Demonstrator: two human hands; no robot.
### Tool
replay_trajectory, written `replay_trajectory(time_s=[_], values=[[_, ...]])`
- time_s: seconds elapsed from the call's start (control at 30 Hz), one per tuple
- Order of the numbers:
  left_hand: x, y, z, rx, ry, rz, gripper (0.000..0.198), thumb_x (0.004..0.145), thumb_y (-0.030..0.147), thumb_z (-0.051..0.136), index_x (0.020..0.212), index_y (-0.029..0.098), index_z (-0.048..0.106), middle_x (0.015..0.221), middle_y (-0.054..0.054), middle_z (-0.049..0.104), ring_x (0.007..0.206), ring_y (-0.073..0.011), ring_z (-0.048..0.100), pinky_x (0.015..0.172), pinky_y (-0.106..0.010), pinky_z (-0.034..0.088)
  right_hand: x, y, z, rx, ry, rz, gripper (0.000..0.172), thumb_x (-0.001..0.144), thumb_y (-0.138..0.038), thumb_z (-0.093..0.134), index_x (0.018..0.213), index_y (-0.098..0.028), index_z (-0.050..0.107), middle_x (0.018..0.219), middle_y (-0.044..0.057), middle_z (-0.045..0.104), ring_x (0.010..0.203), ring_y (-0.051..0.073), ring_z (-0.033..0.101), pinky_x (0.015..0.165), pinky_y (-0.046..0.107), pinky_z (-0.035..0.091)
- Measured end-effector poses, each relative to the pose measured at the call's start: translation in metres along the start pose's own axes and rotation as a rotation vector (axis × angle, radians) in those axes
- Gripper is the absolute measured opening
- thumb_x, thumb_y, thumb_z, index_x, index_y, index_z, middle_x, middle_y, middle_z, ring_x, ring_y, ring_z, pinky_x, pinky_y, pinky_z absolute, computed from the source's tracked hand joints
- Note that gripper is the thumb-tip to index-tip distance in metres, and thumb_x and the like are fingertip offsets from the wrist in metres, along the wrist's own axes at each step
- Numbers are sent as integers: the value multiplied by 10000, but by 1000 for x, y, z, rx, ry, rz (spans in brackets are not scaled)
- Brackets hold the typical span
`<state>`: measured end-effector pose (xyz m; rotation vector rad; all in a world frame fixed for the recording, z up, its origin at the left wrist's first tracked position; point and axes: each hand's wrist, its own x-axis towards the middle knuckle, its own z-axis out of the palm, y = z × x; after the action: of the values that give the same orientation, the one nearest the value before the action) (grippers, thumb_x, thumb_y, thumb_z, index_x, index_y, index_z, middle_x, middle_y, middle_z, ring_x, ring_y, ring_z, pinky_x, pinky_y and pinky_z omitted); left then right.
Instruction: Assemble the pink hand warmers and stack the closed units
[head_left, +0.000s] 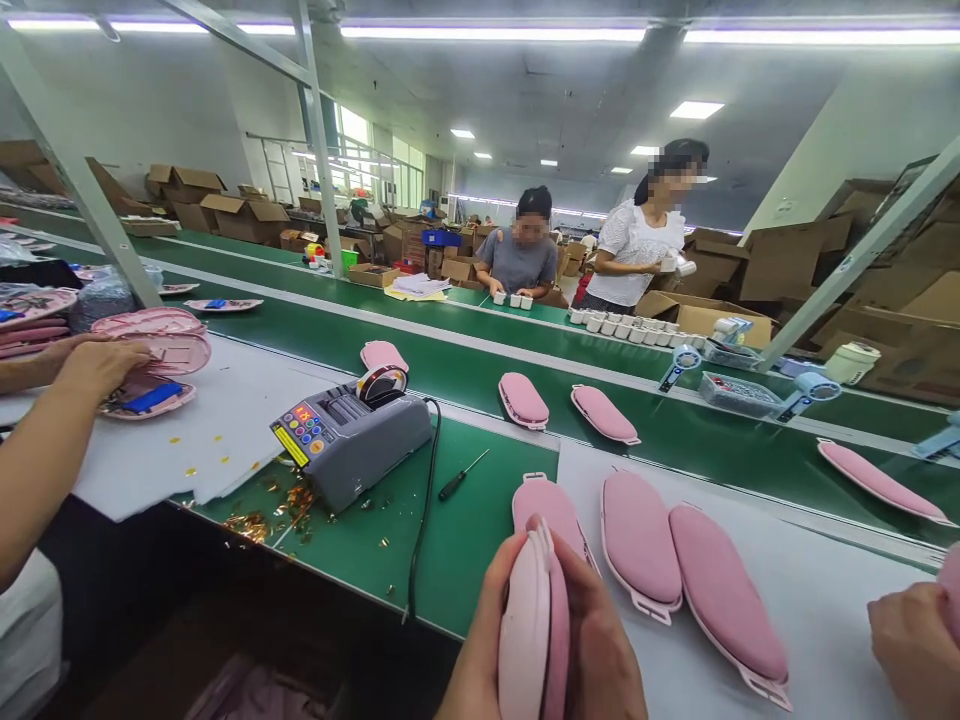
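Together, the left hand (480, 645) and right hand (606, 640) grip one pink case (523, 630) turned on edge, near three similar cases (641, 535) lying on the counter (832, 575).

Left hand (480, 645) and right hand (600, 640): around pink case (525, 630), held edge-on | beside hands: three more cases (641, 535) | leftward: tape dispenser (367, 445), screwdriver (452, 487), gold scraps (250, 526) on green bench (375, 570) | across: fans (681, 367), two co-workers (525, 258)
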<state>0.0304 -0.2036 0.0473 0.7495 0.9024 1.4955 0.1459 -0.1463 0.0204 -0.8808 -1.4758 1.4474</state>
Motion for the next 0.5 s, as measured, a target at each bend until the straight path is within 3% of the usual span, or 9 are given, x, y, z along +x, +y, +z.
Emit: replay_trajectory(time_s=[0.07,0.13,0.2,0.27,0.37,0.5], values=[[2,-1,-5,-17,-62,-14,845,630,368,807,1386,337,431,1526,-17,326,1392,-331,291,1143,-426,258,6,-8,1,-42,66,-34,494,730,-619,588,1195,-452,581,1268,-66,607,1267,331,478,886,348,558],[4,-5,-13,3,-130,-31,946,551,362,847,1394,333,420,1523,-21,328,1411,-362,220,1150,-481,197,16,-18,2,-94,144,-72,393,806,-633,494,1085,-399,640,1181,-33,660,1204,296,544,831,332,571],[3,-12,-21,51,-246,-45,932,554,394,840,1390,323,433,1517,-17,338,1425,-368,152,1157,-514,95,27,-27,2,-128,163,-86,415,841,-630,453,993,-309,667,1064,11,702,1098,282,614,785,343,574],[0,-20,-25,80,-323,-34,881,627,467,784,1406,293,413,1518,-32,334,1426,-362,152,1158,-521,71,35,-31,-2,-140,135,-86,445,836,-642,461,859,-253,676,902,45,724,983,265,661,738,323,572],[-4,-25,-20,83,-232,21,929,643,591,729,1428,233,383,1523,-69,324,1426,-346,175,1174,-462,112,39,-31,-4,-181,104,-79,479,822,-672,439,653,-265,627,701,53,705,862,231,695,659,260,561],[1,-11,-6,40,-226,-11,979,623,595,745,1438,229,344,1507,-83,347,1398,-350,256,1160,-451,191,46,-34,14,-238,155,-57,481,835,-656,394,654,-266,610,718,40,725,863,203,708,640,201,549]])
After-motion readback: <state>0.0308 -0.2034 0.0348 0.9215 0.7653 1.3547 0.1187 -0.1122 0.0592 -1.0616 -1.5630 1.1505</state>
